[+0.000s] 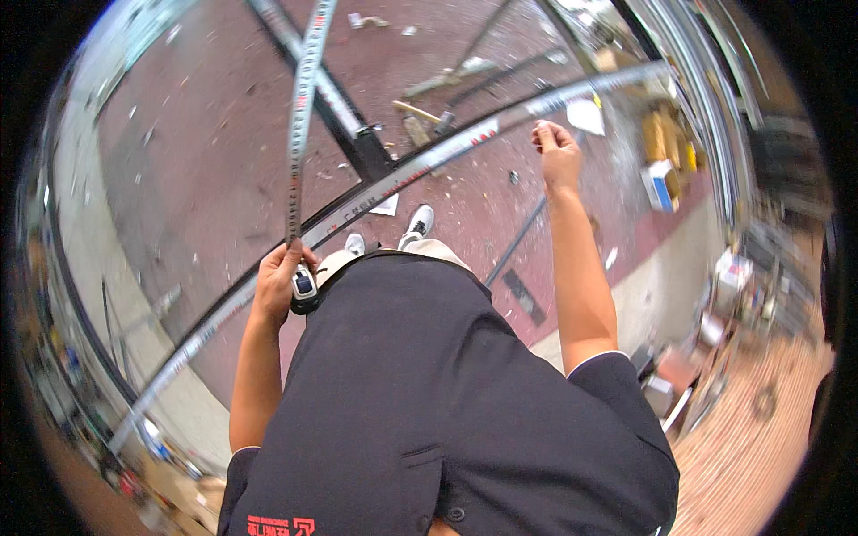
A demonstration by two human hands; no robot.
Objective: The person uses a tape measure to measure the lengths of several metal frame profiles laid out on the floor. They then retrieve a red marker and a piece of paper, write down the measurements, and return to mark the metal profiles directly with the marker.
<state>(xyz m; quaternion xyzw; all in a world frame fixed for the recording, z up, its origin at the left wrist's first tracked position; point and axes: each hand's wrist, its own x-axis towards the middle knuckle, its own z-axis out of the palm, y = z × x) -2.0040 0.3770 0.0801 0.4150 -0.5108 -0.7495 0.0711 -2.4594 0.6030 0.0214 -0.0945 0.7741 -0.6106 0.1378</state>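
Note:
My left hand [273,282] is wrapped round a tape measure [305,288] with a dark and white case, close to my waist. Its long metal blade [301,116] is pulled out and runs away from me past the top of the view, so its far end is hidden. A long metal profile [429,159], partly covered in printed film, crosses in front of me from lower left to upper right. Just on the near side of that profile, my right hand [557,154] is raised with fingers curled in a pinch. Whatever they may hold is too small to make out.
A dark metal bar [344,116] meets the long profile near the middle. On the dark red floor lie a hammer [424,114], scraps and a thin bar [518,239]. Cardboard boxes [661,138] stand at right, near a cluttered wooden bench [755,429].

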